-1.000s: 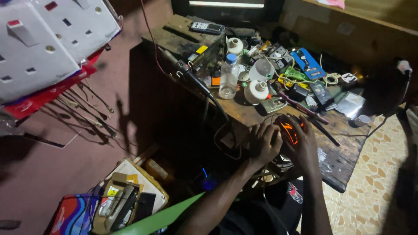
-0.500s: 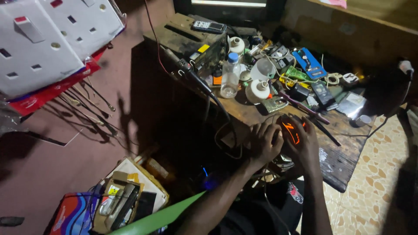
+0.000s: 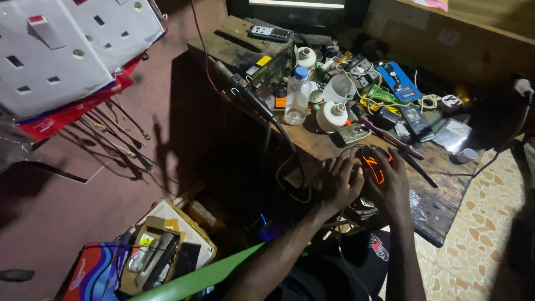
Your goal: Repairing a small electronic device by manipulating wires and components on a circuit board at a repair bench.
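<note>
Both hands stay put at the workbench's [image 3: 434, 206] near edge: left hand [image 3: 341, 181] and right hand [image 3: 393, 184] remain clasped around a small orange-glowing device [image 3: 374, 166], work unchanged.

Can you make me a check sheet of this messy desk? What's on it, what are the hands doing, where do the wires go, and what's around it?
Surface: dark, worn wooden table, crowded at the back.
Job's things: small black gadget with glowing orange lines, held between both hands.
Clutter: clear plastic bottle with blue cap, white bulb housings, blue package, remote control on a dusty box.
Grippers: left hand and right hand cup the gadget; the grip itself is too dark to tell.
Cables: black cable running down over the table's edge; white plug at right.
Surroundings: white wall sockets in packs at upper left; box of parts on the floor; tiled floor.
</note>
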